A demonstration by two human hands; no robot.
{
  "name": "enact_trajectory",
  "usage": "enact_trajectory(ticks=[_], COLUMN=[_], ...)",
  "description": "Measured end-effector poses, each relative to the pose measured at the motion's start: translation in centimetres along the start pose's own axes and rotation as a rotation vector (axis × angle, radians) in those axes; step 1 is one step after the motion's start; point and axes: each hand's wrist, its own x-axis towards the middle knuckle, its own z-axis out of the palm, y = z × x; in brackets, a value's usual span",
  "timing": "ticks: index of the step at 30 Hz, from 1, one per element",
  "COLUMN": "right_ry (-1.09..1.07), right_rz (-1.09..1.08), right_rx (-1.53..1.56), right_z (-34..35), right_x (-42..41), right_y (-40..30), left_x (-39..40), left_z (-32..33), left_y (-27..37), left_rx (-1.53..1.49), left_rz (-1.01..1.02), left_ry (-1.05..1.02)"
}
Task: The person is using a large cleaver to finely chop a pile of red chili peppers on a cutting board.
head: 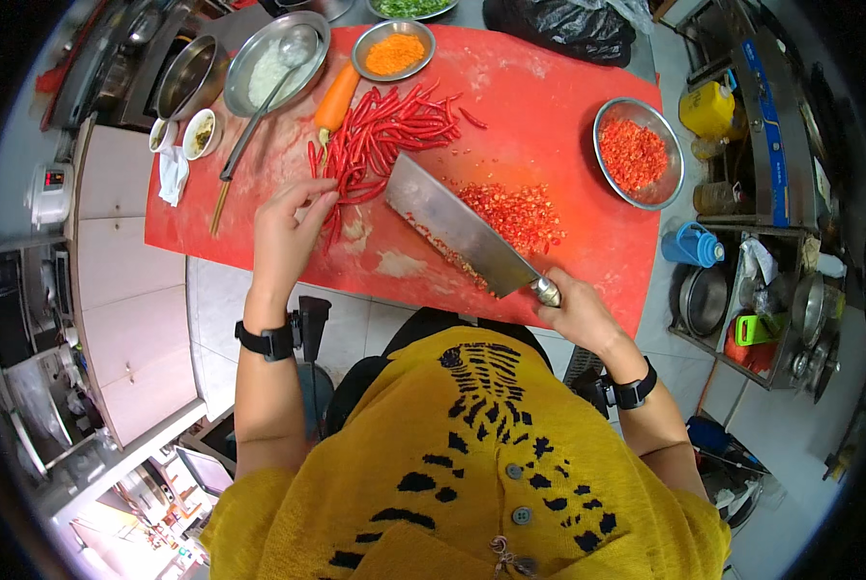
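Note:
My right hand [579, 308] grips the handle of a cleaver [462, 228], whose broad blade lies slantwise over the red cutting board [585, 80], bits of chili clinging along its near edge. Just beyond the blade is a pile of chopped red chilies [516, 214]. My left hand [295, 217] is at the near left edge of a heap of whole red chilies [382, 134], thumb and fingertips close together; whether a chili is between them I cannot tell. A carrot [337, 98] lies beside the heap. At the right, a metal bowl [678, 174] holds more chopped chili [632, 154].
Along the far side are a bowl of chopped orange food [395, 54], chopped greens [411, 6] and a black plastic bag [560, 32]. A metal bowl with a ladle [237, 145], chopsticks [219, 206] and small white cups [202, 134] stand left. A blue jug [692, 245] is beyond the right edge.

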Motion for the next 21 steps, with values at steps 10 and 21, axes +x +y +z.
enact_trajectory(ticks=[10,21], right_ry=[0.122,0.246], right_rz=[0.169,0.310], right_rx=[0.261,0.391], right_z=[4.2,9.3], right_x=[-2.1,-2.3], right_y=[2.3,-1.7], left_x=[-1.8,0.8], left_z=[-0.4,0.8], left_y=[-2.2,-3.5], left_rx=[-0.023,-0.012], left_rz=[-0.051,0.156], left_ry=[-0.082,-0.208])
